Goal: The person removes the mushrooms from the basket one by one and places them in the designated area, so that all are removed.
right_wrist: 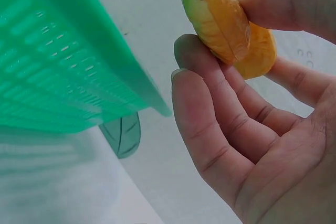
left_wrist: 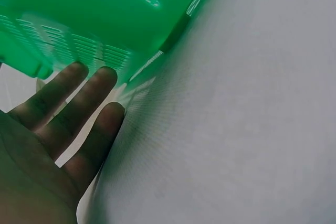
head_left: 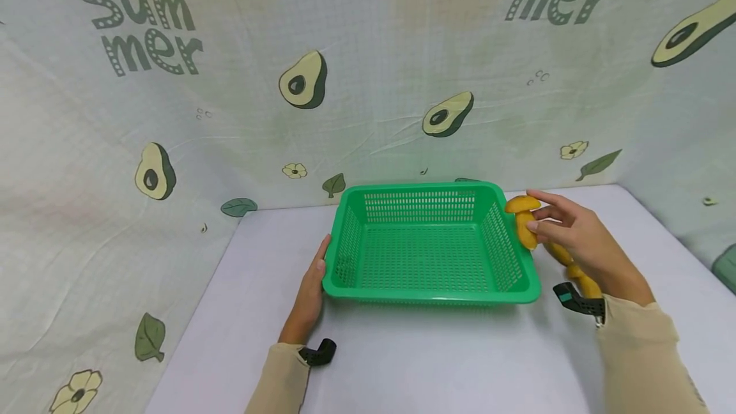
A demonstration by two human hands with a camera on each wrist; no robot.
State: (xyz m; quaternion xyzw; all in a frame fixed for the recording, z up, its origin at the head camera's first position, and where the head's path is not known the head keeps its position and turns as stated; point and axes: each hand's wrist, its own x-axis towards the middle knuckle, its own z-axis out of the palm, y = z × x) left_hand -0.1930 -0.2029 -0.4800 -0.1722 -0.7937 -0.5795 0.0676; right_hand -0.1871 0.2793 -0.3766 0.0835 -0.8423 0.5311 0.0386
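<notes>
A yellow mushroom (head_left: 525, 221), cap up, is pinched between the thumb and fingers of my right hand (head_left: 569, 235), just off the basket's right rim. The right wrist view shows the stem end of that mushroom (right_wrist: 218, 19) with a brown tip, and the cap partly behind it. My left hand (head_left: 310, 289) lies along the left side of the green plastic basket (head_left: 431, 296). In the left wrist view, straight fingers (left_wrist: 79, 108) touch or nearly touch the slotted basket wall (left_wrist: 105, 24). Nothing lies inside the basket.
More yellow mushrooms (head_left: 586, 283) lie on the white table (head_left: 437, 356) behind and under my right wrist, partly hidden by it. A patterned cloth (head_left: 374, 82) hangs behind the table, close to the basket's far rim.
</notes>
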